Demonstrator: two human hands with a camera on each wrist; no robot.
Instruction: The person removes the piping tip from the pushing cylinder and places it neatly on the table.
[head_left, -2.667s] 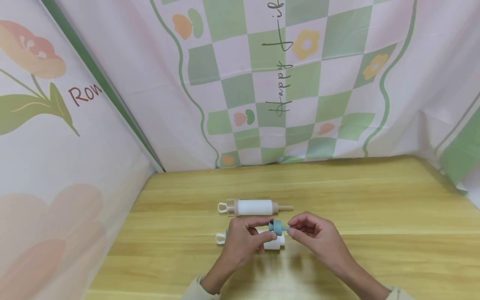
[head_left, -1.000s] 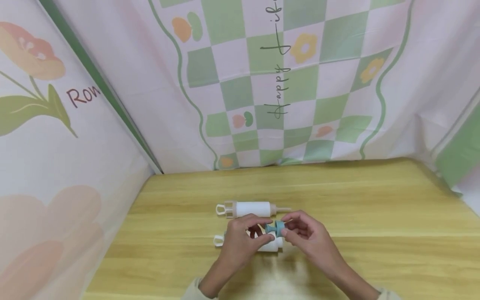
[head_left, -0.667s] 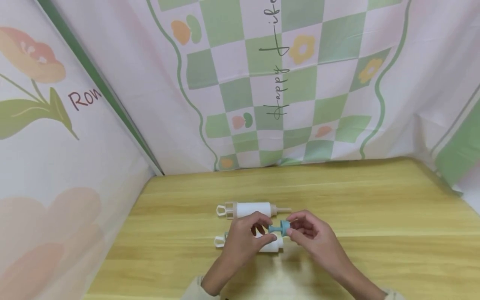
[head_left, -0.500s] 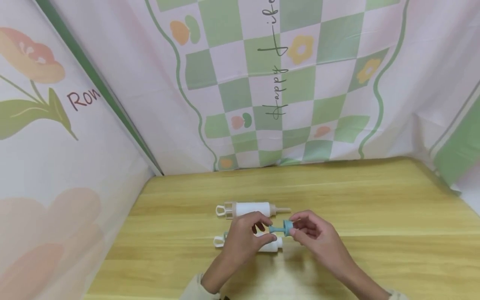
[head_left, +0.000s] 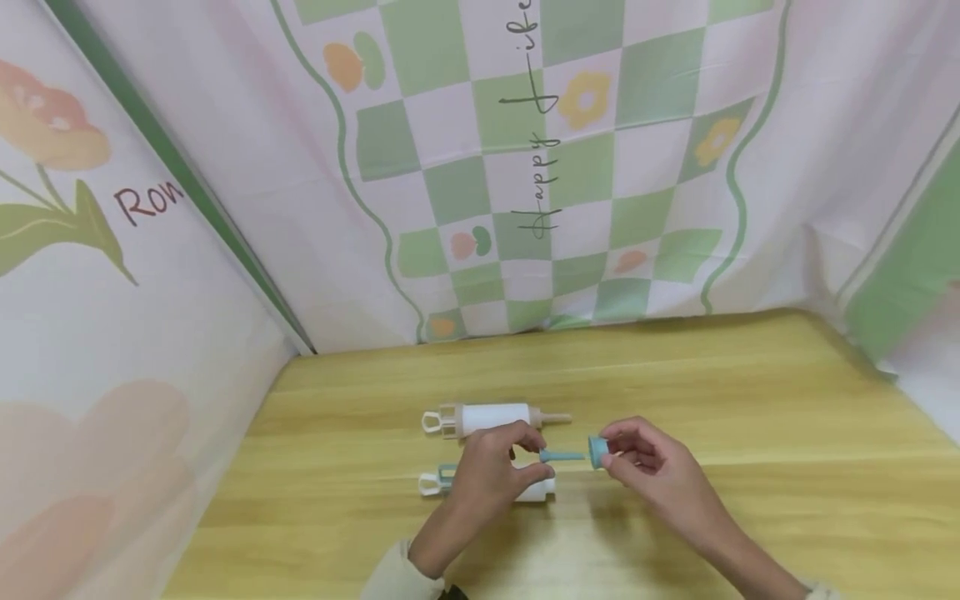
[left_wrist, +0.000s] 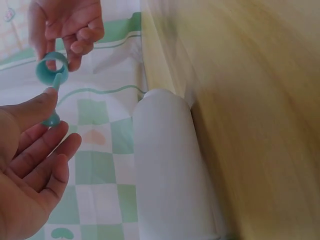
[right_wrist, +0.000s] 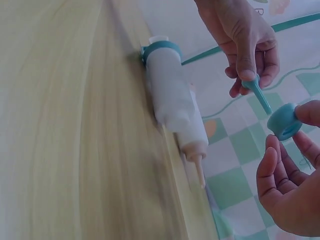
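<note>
Between thumb and fingers, my left hand pinches the wide end of a teal nozzle whose thin tip points right. A teal ring cap is pinched in my right hand, just off the nozzle's tip; a small gap parts them in the head view. The right wrist view shows the cap as a hollow ring with the nozzle beside it. Under my left hand lies a white syringe-like tube with a teal collar and a white pull handle, its middle hidden. Its nozzle end is bare.
Behind my left hand a second white syringe-like tube lies parallel, with a beige collar and a beige nozzle fitted. Both rest on a wood-grain table. A printed curtain hangs along the back edge, and another cloth on the left.
The nozzle and ring cap were joined; the cap has slid along the nozzle and come off its tip. My right hand has moved right with the cap, and the head view has shifted slightly.
</note>
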